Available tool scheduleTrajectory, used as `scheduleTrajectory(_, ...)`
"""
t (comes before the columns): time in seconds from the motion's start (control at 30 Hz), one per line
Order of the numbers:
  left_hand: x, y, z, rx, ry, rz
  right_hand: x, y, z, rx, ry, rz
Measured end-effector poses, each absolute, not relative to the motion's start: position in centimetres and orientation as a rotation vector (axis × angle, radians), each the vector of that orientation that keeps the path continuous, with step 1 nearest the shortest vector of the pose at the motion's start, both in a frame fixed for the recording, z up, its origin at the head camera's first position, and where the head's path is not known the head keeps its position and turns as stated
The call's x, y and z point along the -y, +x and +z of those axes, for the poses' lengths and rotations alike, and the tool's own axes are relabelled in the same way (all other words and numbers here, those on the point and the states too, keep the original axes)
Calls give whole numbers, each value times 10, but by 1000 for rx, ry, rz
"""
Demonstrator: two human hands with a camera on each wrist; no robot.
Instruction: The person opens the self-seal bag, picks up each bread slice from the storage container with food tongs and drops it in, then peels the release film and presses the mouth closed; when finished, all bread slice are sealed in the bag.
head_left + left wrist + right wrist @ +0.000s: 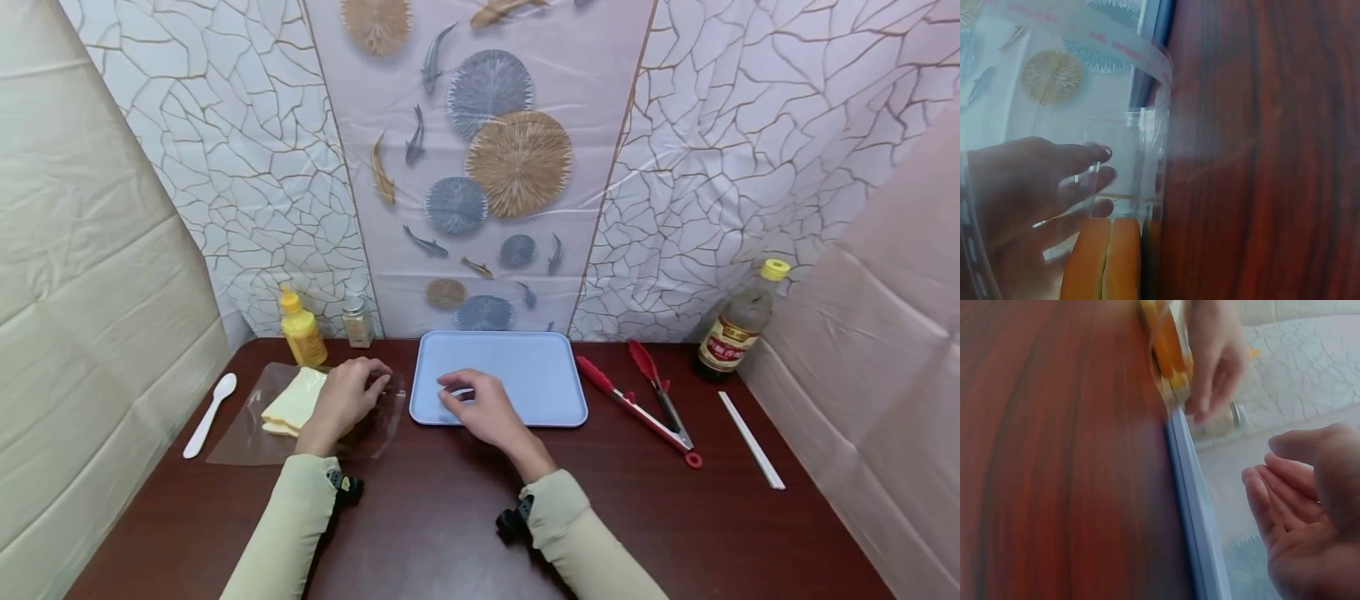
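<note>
Two slices of bread (296, 402) lie stacked in a clear plastic bag (251, 417) at the left of the table. My left hand (348, 400) is over the bag, just right of the bread, its fingers loosely bent. In the left wrist view, clear film with red print crosses in front of that hand, and the orange crusts (1104, 262) show below its fingers. No firm grip on the film is visible. Above the blue tray (525, 375), my right hand (480, 404) has relaxed, curved fingers, thumb and fingertips apart, holding nothing.
A white spoon (210, 415) lies at far left. Behind the bread stand a yellow squeeze bottle (303, 333) and a spice jar (357, 323). Right of the tray are red-tipped tongs (637, 408), white chopsticks (752, 440) and a yellow-capped sauce bottle (735, 329) near the side curtain.
</note>
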State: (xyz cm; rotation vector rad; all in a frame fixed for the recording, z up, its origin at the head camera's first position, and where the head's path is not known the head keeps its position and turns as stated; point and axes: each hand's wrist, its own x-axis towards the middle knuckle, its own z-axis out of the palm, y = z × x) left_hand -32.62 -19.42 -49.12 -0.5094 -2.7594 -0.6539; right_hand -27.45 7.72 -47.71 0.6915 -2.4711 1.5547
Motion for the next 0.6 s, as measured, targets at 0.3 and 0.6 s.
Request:
scheduleTrajectory(0.3,191,-319,-485,2722,-457,-783,-25,-276,-488,2488,717,1549)
scheduleTrajectory(0.6,192,-313,-479,2699,-526,-940,-5,-283,-498,2441,534,1468)
